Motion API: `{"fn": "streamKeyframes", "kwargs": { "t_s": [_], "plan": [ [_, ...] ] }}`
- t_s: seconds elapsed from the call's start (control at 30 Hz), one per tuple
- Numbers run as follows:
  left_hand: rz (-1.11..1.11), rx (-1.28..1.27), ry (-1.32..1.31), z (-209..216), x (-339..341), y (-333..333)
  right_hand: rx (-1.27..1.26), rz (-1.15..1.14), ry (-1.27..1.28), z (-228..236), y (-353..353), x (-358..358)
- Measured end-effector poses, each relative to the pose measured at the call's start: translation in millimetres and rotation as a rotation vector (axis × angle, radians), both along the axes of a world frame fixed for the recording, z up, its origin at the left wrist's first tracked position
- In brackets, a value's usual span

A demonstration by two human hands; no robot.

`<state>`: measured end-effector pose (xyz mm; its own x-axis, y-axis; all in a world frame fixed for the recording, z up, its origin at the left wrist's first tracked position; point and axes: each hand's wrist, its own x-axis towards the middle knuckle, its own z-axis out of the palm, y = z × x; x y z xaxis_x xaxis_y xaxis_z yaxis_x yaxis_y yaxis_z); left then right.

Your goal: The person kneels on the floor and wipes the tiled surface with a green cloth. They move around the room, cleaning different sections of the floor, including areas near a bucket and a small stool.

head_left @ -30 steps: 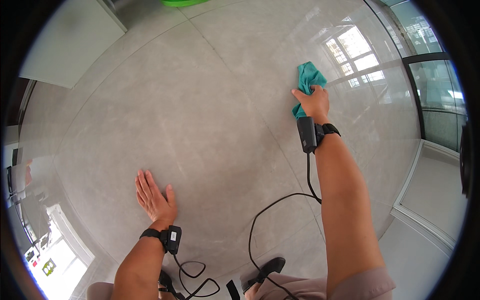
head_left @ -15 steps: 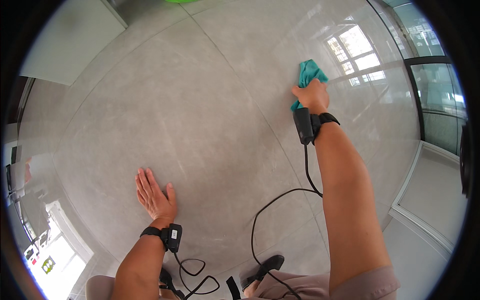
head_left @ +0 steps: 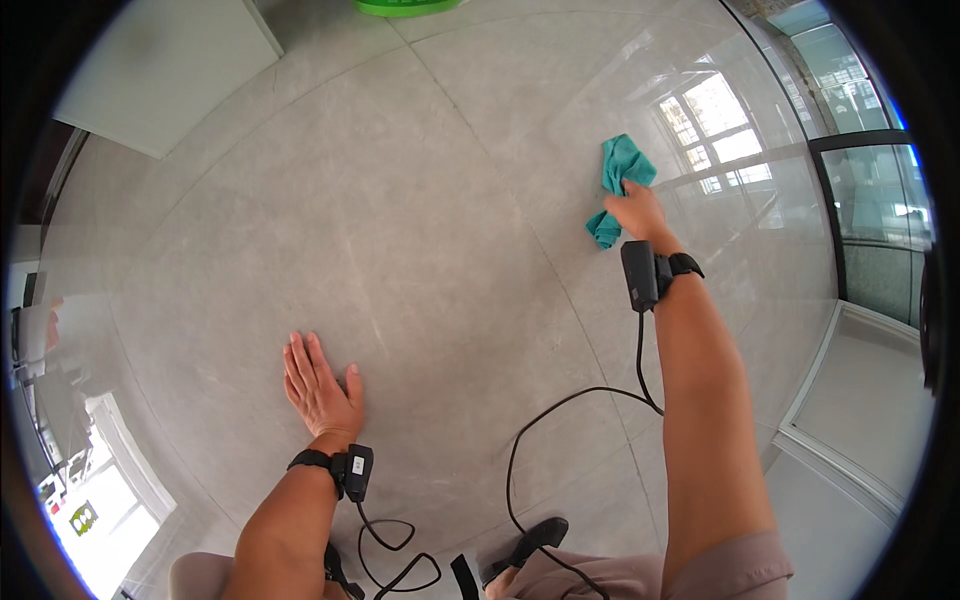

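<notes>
A crumpled teal cloth point(head_left: 628, 160) lies on the grey tiled floor point(head_left: 440, 260), off to the far right. My right hand point(head_left: 640, 212) grips its near side, with the fingers partly hidden behind the hand. One end of the cloth sticks out to the left below my thumb. My left hand point(head_left: 326, 394) rests flat on the floor at the lower left, fingers stretched forward and thumb out to the side; it holds nothing. Each wrist carries a black strap with a small black box point(head_left: 640, 275) and a cable.
Black cables point(head_left: 520, 440) trail from both wrists toward my body. A green object point(head_left: 405, 8) shows at the top edge. A white panel point(head_left: 170, 75) stands at the far left, a black-framed glass door point(head_left: 880, 190) on the right. My black shoe point(head_left: 530, 548) is below.
My right hand has turned and shifted slightly right and nearer along with the cloth, whose left end now shows more. The view has tilted a little; my left hand stays flat on the floor.
</notes>
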<state>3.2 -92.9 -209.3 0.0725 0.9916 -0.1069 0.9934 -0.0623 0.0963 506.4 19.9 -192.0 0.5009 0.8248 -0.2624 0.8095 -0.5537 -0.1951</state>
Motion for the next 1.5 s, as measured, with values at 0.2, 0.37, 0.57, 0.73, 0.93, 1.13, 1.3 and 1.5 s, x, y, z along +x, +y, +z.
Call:
{"fn": "streamKeyframes", "kwargs": {
  "t_s": [0.2,0.37,0.57,0.73,0.93,1.13,1.3,1.5],
  "plan": [
    [-0.007,0.019,0.002,-0.9,-1.2,0.7,0.208,0.069,0.151,5.5,-26.0,-14.1],
    [-0.015,0.026,0.009,-0.7,-0.6,0.7,0.276,0.070,0.066,2.6,-9.5,-16.8],
    [-0.018,0.040,0.042,-0.1,0.5,1.3,0.284,-0.103,-0.009,-1.0,10.8,-16.4],
    [-0.027,0.042,0.034,0.8,0.8,1.3,0.322,0.113,0.078,6.1,-9.4,-9.4],
    [-0.034,0.051,0.003,1.4,0.9,0.9,0.289,0.103,0.088,2.2,-12.0,-10.8],
    [-0.012,0.004,0.030,0.0,0.1,-0.2,0.311,-0.062,-0.043,-6.1,19.2,-13.2],
    [-0.027,0.019,0.016,0.6,-0.7,0.3,0.292,0.139,0.029,1.4,-0.6,-9.4],
    [-0.040,0.021,0.005,2.7,0.5,1.2,0.319,0.100,0.063,5.9,-1.2,-9.3]
  ]
}}
